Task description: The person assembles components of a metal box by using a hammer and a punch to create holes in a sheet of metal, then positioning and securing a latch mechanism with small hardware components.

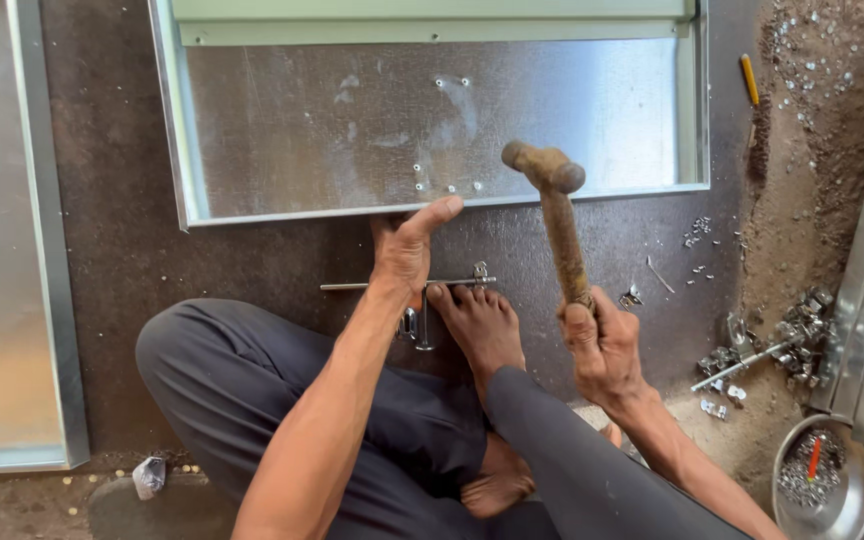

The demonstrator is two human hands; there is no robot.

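Nearest me, my right hand [602, 345] has its fingers clamped on a raised hammer [555, 215]. My left hand [407, 250] — fingers apart — presses the metal bolt latch [422, 287] on the floor, below the sheet-metal tray [432, 120].

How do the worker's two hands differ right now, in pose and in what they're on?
The right hand is closed in a grip on the hammer handle, head raised over the metal tray. The left hand is open, holds no tool, and is pressed down near the metal latch bolt beside the foot. Both are bare.
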